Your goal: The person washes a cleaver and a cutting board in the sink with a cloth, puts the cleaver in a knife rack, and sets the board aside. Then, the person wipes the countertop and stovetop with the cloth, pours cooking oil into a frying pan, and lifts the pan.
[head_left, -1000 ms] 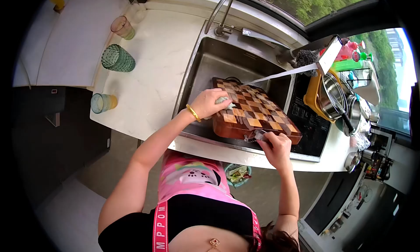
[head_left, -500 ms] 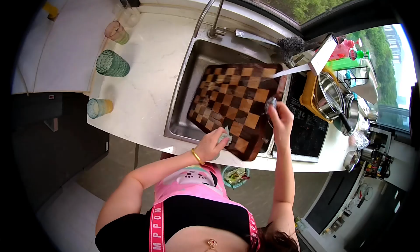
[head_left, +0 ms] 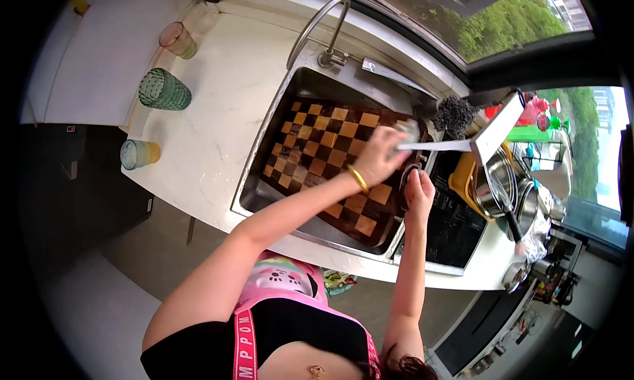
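Note:
A checkered wooden cutting board (head_left: 337, 142), light and dark squares, lies tilted in the steel sink (head_left: 254, 198). My left hand (head_left: 382, 157), with a gold bangle at the wrist, is closed around a pale greenish cloth (head_left: 407, 134), blurred by motion, above the board's right part. Nearer to me, my right hand (head_left: 419, 192) is closed on the board's right end, by a dark curved handle. Its fingertips are partly hidden. The faucet (head_left: 328, 56) arches over the sink's far left side.
Several glasses stand left, including a green textured glass (head_left: 165, 89). A black scourer (head_left: 454, 114) and a white knife-like strip (head_left: 442, 145) are near the sink's right. Beyond are a dark cooktop (head_left: 449, 215), a steel pot (head_left: 495, 182) and bottles.
My left hand has moved from the board's near edge up and right across it with the cloth. The board has shifted left and lower into the sink, with my right hand still at its end.

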`<state>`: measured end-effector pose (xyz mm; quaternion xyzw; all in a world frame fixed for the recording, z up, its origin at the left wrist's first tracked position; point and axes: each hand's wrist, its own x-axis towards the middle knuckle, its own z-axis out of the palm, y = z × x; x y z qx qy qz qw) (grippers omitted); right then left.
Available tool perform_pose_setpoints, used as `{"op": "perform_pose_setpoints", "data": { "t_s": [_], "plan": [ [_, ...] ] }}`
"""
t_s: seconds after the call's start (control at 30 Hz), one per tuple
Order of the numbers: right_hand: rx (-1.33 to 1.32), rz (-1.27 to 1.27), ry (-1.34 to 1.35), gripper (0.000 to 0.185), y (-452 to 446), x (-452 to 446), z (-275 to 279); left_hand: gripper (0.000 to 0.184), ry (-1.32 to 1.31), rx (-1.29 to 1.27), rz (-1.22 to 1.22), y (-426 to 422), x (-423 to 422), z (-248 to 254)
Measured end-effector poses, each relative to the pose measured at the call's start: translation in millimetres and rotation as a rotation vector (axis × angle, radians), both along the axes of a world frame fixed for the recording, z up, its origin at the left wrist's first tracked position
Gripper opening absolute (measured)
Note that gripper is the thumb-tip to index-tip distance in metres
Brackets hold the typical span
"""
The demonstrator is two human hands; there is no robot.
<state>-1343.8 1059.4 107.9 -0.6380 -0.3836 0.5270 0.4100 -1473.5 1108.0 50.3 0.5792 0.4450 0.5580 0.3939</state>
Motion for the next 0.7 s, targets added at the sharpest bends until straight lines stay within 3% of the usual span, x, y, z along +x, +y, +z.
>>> {"op": "perform_pose_setpoints", "data": {
  "t_s": [0.03,0.13,0.17,0.2,0.23,0.27,0.37,0.5,0.57,0.6,0.63,0.7],
  "plan": [
    [-0.002,0.008,0.006,0.022,0.2,1.0,-1.0,0.034,0.003,0.136,-0.108,-0.6,18.4,20.9],
    [0.031,-0.045,0.008,0.02,-6.6,9.4,-6.6,0.034,0.228,0.02,-0.142,16.3,2.8,7.3],
    [0.024,-0.037,0.01,0.02,-7.6,13.4,-8.9,0.034,0.337,-0.072,-0.166,24.7,-7.8,-10.2],
    [0.013,-0.053,0.021,0.02,-7.6,17.3,-11.4,0.032,0.32,0.048,-0.047,27.6,-1.8,-29.9],
    [0.003,-0.07,0.032,0.02,-7.8,21.7,-14.2,0.027,0.436,0.065,0.161,38.9,-33.7,-102.6],
    [0.009,-0.068,0.023,0.021,-9.9,26.9,-17.3,0.026,0.508,-0.051,0.22,40.5,-62.6,-142.6],
    [0.013,-0.091,0.046,0.02,-14.8,38.7,-29.8,0.024,0.787,-0.618,0.25,21.8,-123.3,-195.1],
    [0.008,-0.128,0.05,0.021,-15.6,42.8,-31.9,0.025,0.842,-0.691,0.415,29.3,-114.8,-199.2],
    [-0.018,-0.135,0.056,0.023,-12.3,42.8,-36.7,0.026,0.583,-0.533,0.464,43.3,-77.9,-183.7],
    [-0.023,-0.133,0.056,0.023,-11.7,41.7,-35.4,0.03,0.522,-0.58,0.43,45.0,-72.1,-179.2],
    [-0.029,-0.132,0.057,0.023,-11.8,40.3,-33.9,0.031,0.453,-0.341,0.328,45.5,-37.0,-132.1],
    [-0.034,-0.139,0.07,0.023,-15.7,34.4,-29.1,0.027,0.36,-0.212,0.242,44.2,-14.8,-109.6]
  ]
}}
